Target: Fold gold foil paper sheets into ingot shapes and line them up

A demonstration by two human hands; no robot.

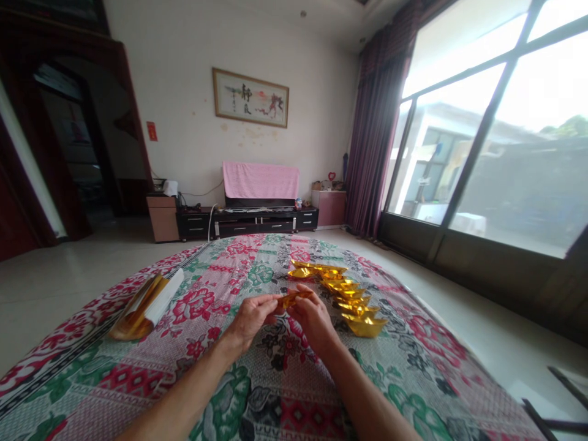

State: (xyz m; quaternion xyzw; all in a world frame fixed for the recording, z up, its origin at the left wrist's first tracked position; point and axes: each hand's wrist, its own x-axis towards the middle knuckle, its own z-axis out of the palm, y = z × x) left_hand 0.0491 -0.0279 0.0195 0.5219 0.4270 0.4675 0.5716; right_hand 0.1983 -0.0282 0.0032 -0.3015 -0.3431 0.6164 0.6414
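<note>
Between my two hands, just above the middle of the table, is a small folded piece of gold foil paper [294,298]. My left hand [252,318] pinches its left end between thumb and fingers. On the other end, my right hand [313,313] is closed, its fingers bent over the paper and hiding part of it. To the right stand several finished gold paper ingots [364,324], boat-shaped with pointed ends, in a slanting row. A stack of gold and white paper sheets [146,306], curled at its near end, lies on the left.
A flowered cloth [229,392] in red, green and grey covers the round table. Beyond it stand a low black TV cabinet [261,226] and a pink cloth [261,179] draped over a screen. Large windows [496,141] and a purple curtain [376,122] line the right side.
</note>
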